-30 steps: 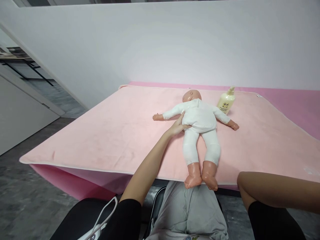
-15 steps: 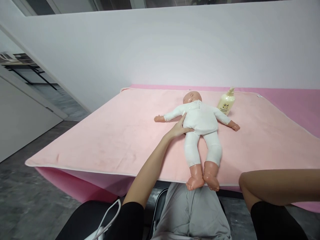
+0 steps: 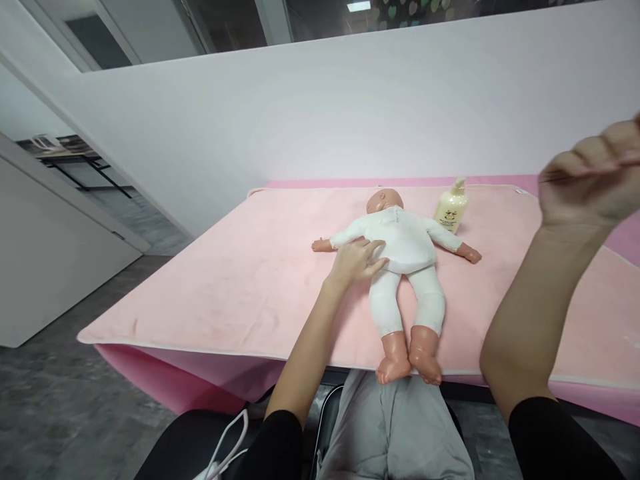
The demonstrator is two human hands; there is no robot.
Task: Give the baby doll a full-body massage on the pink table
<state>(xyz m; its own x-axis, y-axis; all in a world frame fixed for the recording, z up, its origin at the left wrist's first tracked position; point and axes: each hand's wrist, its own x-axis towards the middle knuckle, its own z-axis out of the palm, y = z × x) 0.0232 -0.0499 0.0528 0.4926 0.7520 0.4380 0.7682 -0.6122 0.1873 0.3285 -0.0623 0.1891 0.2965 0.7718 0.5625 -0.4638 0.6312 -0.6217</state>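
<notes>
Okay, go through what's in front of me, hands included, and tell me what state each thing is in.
Doll: lying down, dressed in white, arms spread, feet bare.
Pump bottle: standing, label facing the camera.
Pink blanket: spread out.
Left hand: open, touching the doll's side.
Right hand: raised, fingers curled, partly out of view.

Loads of room out left over the pink blanket (image 3: 215, 280). Way tighter round the doll (image 3: 407, 240) tbh: blocked on the left by the left hand (image 3: 353, 263), upper right by the pump bottle (image 3: 451, 209), behind by the white wall (image 3: 320, 120).
</notes>
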